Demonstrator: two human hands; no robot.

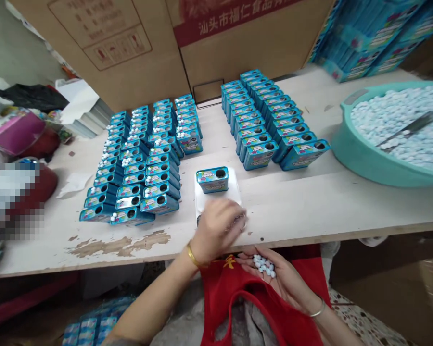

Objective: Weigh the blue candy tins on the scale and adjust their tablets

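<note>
My left hand (220, 226), smeared by motion, hangs over the near edge of a small white scale (233, 192). Its fingers look bent, but I cannot make out whether anything is in them. On the scale stands one blue candy tin (212, 180) with a round dark hole in its top. Close to my body, below the table edge, my right hand (285, 278) is cupped palm up, holding a small heap of pale blue and white candies (264, 265).
Rows of tins (162, 168), many with candies on top, stand left; more tins (261, 149) stand right of the scale. A turquoise basin (371, 158) holds candies and a metal scoop (411, 129). A large carton (130, 53) blocks the back. Wrapped packs (368, 38) sit back right.
</note>
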